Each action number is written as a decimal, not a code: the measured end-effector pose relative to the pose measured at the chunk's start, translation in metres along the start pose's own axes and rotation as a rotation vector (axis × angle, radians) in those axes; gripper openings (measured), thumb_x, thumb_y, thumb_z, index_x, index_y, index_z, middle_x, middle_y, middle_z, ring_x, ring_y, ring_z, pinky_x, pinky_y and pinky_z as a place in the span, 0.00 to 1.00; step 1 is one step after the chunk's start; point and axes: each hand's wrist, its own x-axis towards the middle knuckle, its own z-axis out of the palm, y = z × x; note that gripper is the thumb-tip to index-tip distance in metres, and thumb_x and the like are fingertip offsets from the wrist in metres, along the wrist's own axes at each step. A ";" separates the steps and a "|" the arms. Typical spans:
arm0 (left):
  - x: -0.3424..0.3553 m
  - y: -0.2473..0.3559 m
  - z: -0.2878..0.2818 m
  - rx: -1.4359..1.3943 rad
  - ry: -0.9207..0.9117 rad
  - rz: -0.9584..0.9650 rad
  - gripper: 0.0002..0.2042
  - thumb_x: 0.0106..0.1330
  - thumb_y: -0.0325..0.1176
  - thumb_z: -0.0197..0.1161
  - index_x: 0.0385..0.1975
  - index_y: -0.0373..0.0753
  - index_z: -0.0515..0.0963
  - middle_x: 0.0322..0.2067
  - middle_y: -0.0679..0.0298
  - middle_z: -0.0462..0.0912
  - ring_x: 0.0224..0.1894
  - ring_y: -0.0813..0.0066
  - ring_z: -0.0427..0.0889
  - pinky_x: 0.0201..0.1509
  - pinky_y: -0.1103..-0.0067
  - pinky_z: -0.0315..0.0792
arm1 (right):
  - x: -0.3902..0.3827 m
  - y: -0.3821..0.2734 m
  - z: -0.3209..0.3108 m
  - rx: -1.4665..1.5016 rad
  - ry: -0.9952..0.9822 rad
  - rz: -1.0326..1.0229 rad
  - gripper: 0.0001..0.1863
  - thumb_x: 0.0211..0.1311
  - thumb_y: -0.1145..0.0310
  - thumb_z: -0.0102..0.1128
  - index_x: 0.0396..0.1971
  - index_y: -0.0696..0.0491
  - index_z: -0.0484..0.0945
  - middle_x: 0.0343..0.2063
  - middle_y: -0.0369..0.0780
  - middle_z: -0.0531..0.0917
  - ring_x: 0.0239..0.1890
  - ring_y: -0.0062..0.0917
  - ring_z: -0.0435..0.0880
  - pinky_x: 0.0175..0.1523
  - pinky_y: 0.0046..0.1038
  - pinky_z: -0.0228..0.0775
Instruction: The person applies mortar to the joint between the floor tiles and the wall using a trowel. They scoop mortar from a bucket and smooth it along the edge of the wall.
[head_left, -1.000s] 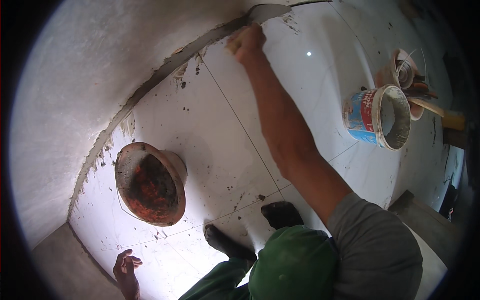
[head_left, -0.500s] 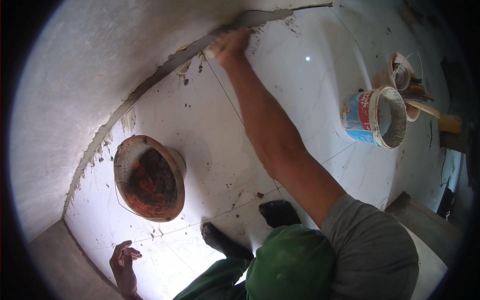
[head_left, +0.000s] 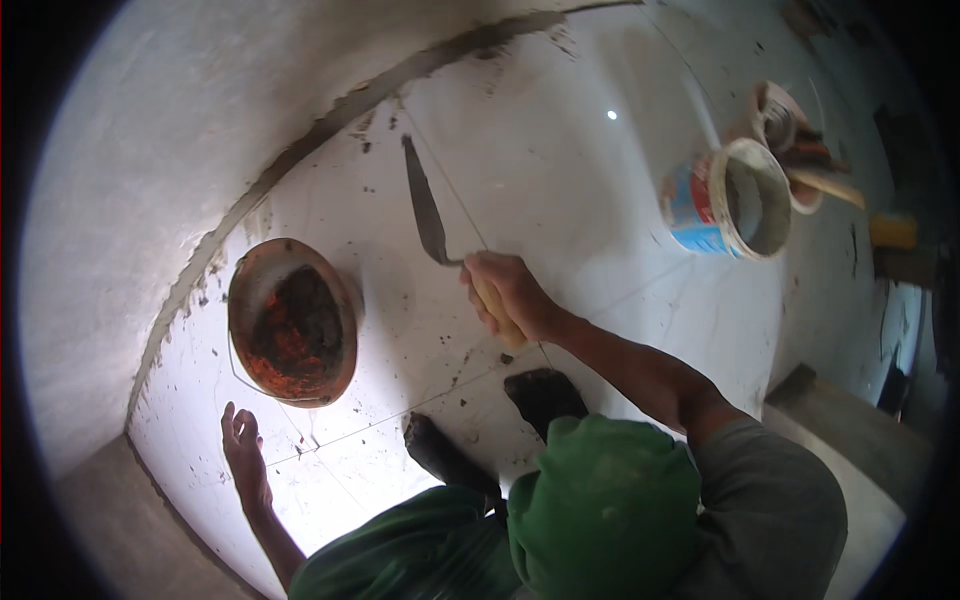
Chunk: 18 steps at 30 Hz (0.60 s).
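Note:
My right hand (head_left: 508, 295) is closed around the light wooden handle of a trowel (head_left: 428, 212). The long grey blade points up and slightly left, over the white floor tiles. My left hand (head_left: 244, 452) is open and holds nothing, its fingers loosely bent. It hovers near the lower left of an orange bucket (head_left: 262, 262), apart from it. Inside that bucket sits dark grey mortar (head_left: 312, 300) with reddish patches. Along the foot of the wall runs a strip of grey mortar (head_left: 370, 97), with smears and crumbs beside it.
A blue, red and white bucket (head_left: 705, 237) stands at right, splattered with dried mortar. Behind it is another container (head_left: 775, 115) with tools and a wooden handle (head_left: 825, 187). A pale wall (head_left: 200, 130) rises at left. Both my dark-covered feet (head_left: 545, 397) are on the tiles.
My right hand has pulled back from the wall joint toward me, and the trowel now shows clearly in it. My left hand has risen a little toward the orange bucket. The view has shifted slightly.

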 end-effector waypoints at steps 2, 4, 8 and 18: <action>0.024 -0.024 0.018 -0.207 -0.034 -0.078 0.43 0.77 0.59 0.59 0.81 0.38 0.52 0.74 0.42 0.62 0.77 0.47 0.62 0.78 0.50 0.57 | -0.037 0.020 -0.017 -0.079 0.038 0.029 0.20 0.76 0.51 0.55 0.34 0.55 0.73 0.19 0.35 0.74 0.15 0.19 0.74 0.21 0.27 0.67; 0.054 -0.038 0.034 -0.511 -0.156 -0.196 0.42 0.78 0.60 0.56 0.80 0.36 0.53 0.75 0.45 0.64 0.76 0.50 0.65 0.78 0.54 0.61 | -0.075 0.033 -0.035 -0.169 0.086 0.062 0.19 0.75 0.54 0.56 0.34 0.55 0.73 0.20 0.35 0.75 0.15 0.19 0.74 0.21 0.26 0.67; 0.081 -0.001 0.055 -0.639 -0.028 0.000 0.28 0.84 0.49 0.51 0.75 0.37 0.67 0.69 0.55 0.75 0.69 0.61 0.76 0.73 0.65 0.70 | -0.119 0.049 -0.040 -0.288 0.187 0.002 0.12 0.75 0.61 0.58 0.40 0.56 0.77 0.23 0.34 0.77 0.21 0.16 0.76 0.25 0.24 0.70; 0.050 0.129 0.116 -0.251 0.180 0.618 0.20 0.79 0.46 0.61 0.42 0.30 0.86 0.31 0.58 0.88 0.37 0.75 0.81 0.47 0.73 0.76 | -0.081 -0.023 0.004 -1.189 0.082 -0.326 0.13 0.70 0.70 0.58 0.50 0.58 0.74 0.26 0.42 0.81 0.28 0.34 0.83 0.38 0.34 0.76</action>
